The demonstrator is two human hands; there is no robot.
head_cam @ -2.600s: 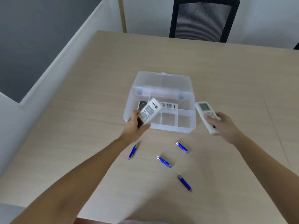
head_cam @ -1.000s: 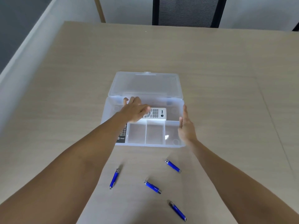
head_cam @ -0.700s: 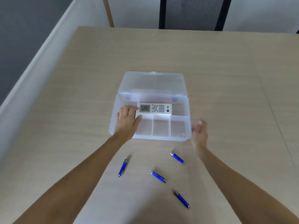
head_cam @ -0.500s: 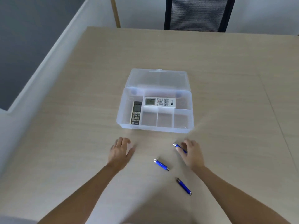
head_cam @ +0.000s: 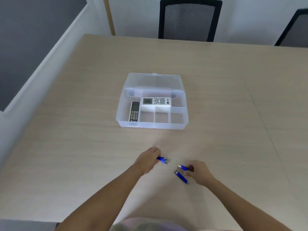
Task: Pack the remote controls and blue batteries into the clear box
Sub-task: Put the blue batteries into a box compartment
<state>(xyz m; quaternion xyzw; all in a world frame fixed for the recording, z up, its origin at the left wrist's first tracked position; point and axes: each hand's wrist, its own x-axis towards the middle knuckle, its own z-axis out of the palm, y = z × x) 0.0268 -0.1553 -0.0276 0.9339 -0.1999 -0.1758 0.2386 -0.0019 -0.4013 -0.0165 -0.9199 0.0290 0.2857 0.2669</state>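
Status, center frame: clear box point(head_cam: 152, 125) on counter point(head_cam: 216, 97), lid folded back toward top of frame. Two remotes visible inside: white remote point(head_cam: 156, 101) crosswise in rear compartment, black remote point(head_cam: 134, 111) lengthwise in left compartment. Three small front cells look vacant.

Change vs. 0.5 s ago: both hands pulled back from box to lower center, now on batteries. Left hand point(head_cam: 147, 160) closed on blue battery point(head_cam: 162, 159), fingers curled round it, metal end sticking out to the right. Right hand point(head_cam: 199, 173) pinching second battery point(head_cam: 184, 167) at fingertips; third battery point(head_cam: 181, 177) lying loose on counter just beside it, below-left of the knuckles.

Implication: remote phase looks done; battery phase under way. Likely next: carry to front cells.

Not resolvable: fourth battery seen earlier not visible now, poss. inside left fist, cannot confirm. Motion blur on both hands; exact finger contact unclear. Third remote handled earlier not discernible in box. Forearms cut off at bottom edge.
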